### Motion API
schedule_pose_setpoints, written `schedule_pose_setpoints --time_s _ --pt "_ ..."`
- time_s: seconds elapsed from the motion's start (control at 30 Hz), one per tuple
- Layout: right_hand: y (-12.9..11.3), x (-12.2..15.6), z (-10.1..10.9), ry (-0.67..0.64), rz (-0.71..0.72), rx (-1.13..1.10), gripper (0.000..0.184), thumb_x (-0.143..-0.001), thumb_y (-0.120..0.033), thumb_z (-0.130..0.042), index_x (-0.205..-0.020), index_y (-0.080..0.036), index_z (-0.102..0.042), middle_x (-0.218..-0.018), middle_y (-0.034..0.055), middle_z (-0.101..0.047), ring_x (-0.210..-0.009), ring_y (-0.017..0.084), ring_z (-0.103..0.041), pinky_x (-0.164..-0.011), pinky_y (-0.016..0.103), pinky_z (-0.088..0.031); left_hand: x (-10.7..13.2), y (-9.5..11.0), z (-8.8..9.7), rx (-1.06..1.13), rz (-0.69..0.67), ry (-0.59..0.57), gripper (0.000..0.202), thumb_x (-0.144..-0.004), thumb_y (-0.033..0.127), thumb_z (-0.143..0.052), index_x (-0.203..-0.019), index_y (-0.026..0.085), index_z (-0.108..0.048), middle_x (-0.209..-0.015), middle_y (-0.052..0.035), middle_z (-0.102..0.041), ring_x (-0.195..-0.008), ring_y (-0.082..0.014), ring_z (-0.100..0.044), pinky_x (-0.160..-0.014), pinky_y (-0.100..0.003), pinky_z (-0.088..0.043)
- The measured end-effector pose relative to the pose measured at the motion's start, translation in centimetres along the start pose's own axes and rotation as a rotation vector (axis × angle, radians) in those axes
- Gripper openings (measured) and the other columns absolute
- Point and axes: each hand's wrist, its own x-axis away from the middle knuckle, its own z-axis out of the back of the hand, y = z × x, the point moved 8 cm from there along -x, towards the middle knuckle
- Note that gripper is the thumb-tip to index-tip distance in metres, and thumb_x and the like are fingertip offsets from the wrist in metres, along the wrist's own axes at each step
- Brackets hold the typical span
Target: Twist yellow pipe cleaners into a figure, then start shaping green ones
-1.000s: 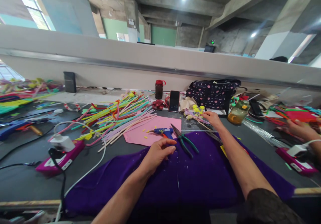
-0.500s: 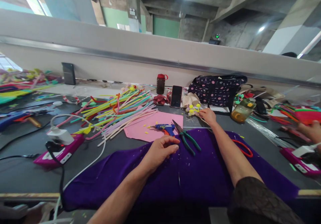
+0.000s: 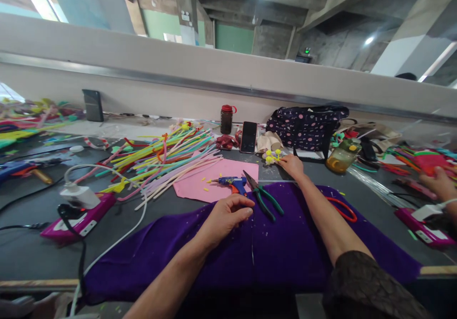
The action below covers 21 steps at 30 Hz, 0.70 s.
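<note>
My left hand (image 3: 228, 218) hovers over a purple cloth (image 3: 293, 243), fingers curled, with a gap between thumb and forefinger. A thin dark line, perhaps a wire, runs down the cloth below its fingertips; I cannot tell that the hand touches it. My right hand (image 3: 293, 166) reaches to the back of the table, its fingers closed at a small sprig of yellow fuzzy flowers (image 3: 273, 156). Between the hands lie green-handled long-nose pliers (image 3: 264, 197), jaws pointing away. A blue glue gun (image 3: 232, 182) rests on a pink sheet (image 3: 193, 185), close beyond my left hand.
Pastel pipe cleaners (image 3: 167, 154) are heaped at back left. A phone (image 3: 248, 137), a red-capped bottle (image 3: 226, 119), a patterned bag (image 3: 309, 126) and a jar (image 3: 342, 157) line the back. Power strips (image 3: 78, 219) with cords lie at both sides. Another person's hand (image 3: 437, 183) is at far right.
My right hand has lowered slightly at the yellow flowers. My left hand keeps its pose. The other person's hand has shifted a little, and the view has turned slightly.
</note>
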Motion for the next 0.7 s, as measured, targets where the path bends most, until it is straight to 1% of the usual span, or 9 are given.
schedule_pose_setpoints --time_s 0.13,0.37,0.47,0.6,0.7 --pt "-0.5 0.1 0.1 -0.021 0.016 0.025 0.032 -0.08 -0.048 -0.045 -0.086 -0.03 -0.07 -0.093 0.0033 -0.063 -0.082 0.018 -0.055 -0.062 0.024 -0.037 0.0 0.0 0.0 0.01 0.004 0.004 0.027 -0.071 0.033 -0.058 -0.091 0.015 -0.061 -0.07 -0.0001 -0.056 -0.06 -0.0093 -0.05 -0.047 -0.018 -0.033" --pt "-1.0 0.6 0.6 -0.013 0.045 0.035 0.027 -0.079 -0.045 -0.049 -0.09 -0.031 -0.069 -0.097 0.0025 -0.061 -0.088 0.018 -0.053 -0.067 0.024 -0.038 0.1 0.2 -0.1 0.003 0.017 0.001 0.027 -0.07 0.032 -0.059 -0.09 0.014 -0.062 -0.065 -0.0002 -0.056 -0.056 -0.0095 -0.05 -0.047 -0.019 -0.033" --pt "-1.2 0.7 0.5 -0.01 0.048 0.034 0.026 -0.078 -0.044 -0.049 -0.09 -0.031 -0.069 -0.097 0.0018 -0.061 -0.088 0.017 -0.053 -0.069 0.024 -0.038 0.1 0.4 -0.1 -0.001 -0.001 -0.009 0.027 -0.07 0.032 -0.058 -0.09 0.014 -0.062 -0.068 -0.0008 -0.056 -0.058 -0.0096 -0.05 -0.047 -0.019 -0.033" --pt "-1.2 0.8 0.8 -0.011 0.037 0.038 0.031 -0.076 -0.046 -0.051 -0.097 -0.03 -0.066 -0.102 0.002 -0.06 -0.092 0.019 -0.053 -0.072 0.025 -0.039 0.2 0.6 -0.1 0.005 -0.016 -0.014 0.026 -0.07 0.032 -0.058 -0.089 0.015 -0.063 -0.072 -0.0013 -0.056 -0.06 -0.01 -0.051 -0.047 -0.019 -0.034" --pt "-1.2 1.4 1.7 -0.006 0.018 0.059 0.036 -0.074 -0.047 -0.052 -0.101 -0.026 -0.065 -0.104 0.0054 -0.059 -0.094 0.022 -0.052 -0.073 0.028 -0.039 0.2 0.6 -0.1 0.0 -0.011 -0.018 0.026 -0.07 0.032 -0.058 -0.089 0.015 -0.063 -0.068 -0.0006 -0.056 -0.058 -0.0095 -0.05 -0.047 -0.019 -0.033"
